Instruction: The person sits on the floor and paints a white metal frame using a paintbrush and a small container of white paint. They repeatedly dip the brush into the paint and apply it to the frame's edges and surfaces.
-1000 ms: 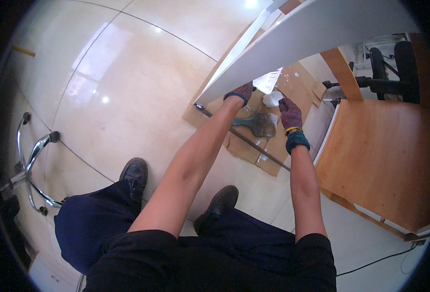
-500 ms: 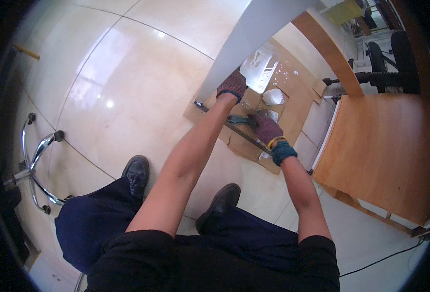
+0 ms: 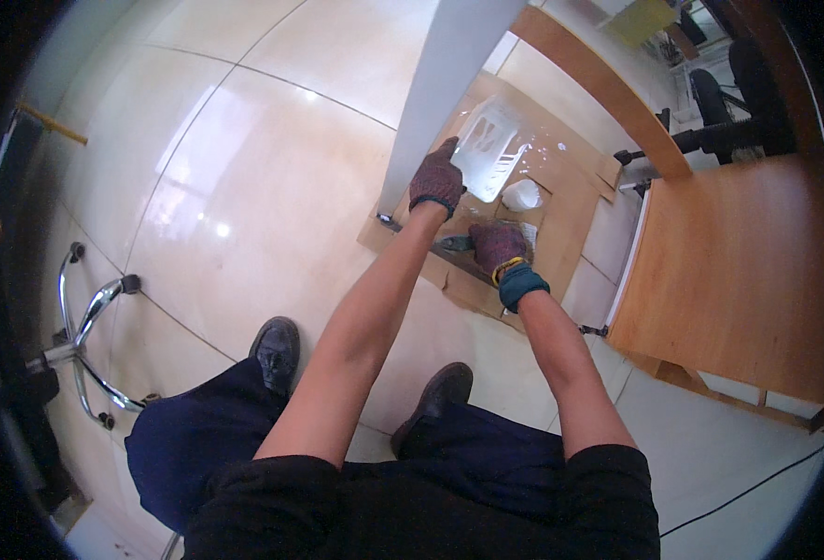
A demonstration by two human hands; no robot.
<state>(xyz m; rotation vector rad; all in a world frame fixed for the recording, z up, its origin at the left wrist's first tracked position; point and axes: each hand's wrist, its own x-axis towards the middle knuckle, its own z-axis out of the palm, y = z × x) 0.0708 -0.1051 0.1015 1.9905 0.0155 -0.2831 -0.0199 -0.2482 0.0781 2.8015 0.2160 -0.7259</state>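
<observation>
My left hand (image 3: 437,177), in a dark knitted glove, grips the edge of an upright pale grey panel (image 3: 463,65). One finger points up along that edge, close to a white plastic tray (image 3: 487,149). My right hand (image 3: 499,245), gloved, with a yellow band and green cuff at the wrist, is closed round a flat dark green tool (image 3: 455,244). Its exact kind is unclear. The tool's end lies by a dark bar (image 3: 468,268) at the foot of the panel. A white cup-like container (image 3: 522,194) stands just beyond my right hand.
Brown cardboard (image 3: 561,215) covers the floor under these things, with white spots on it. A wooden cabinet (image 3: 729,280) stands to the right, and a curved wooden rail (image 3: 608,84) crosses beyond the cardboard. Chrome chair legs (image 3: 90,327) are at the left; a black cable (image 3: 748,499) lies at lower right.
My right hand has shifted a little left and up with the green tool. The panel appears farther left in the view, and my left hand lies slightly lower against it.
</observation>
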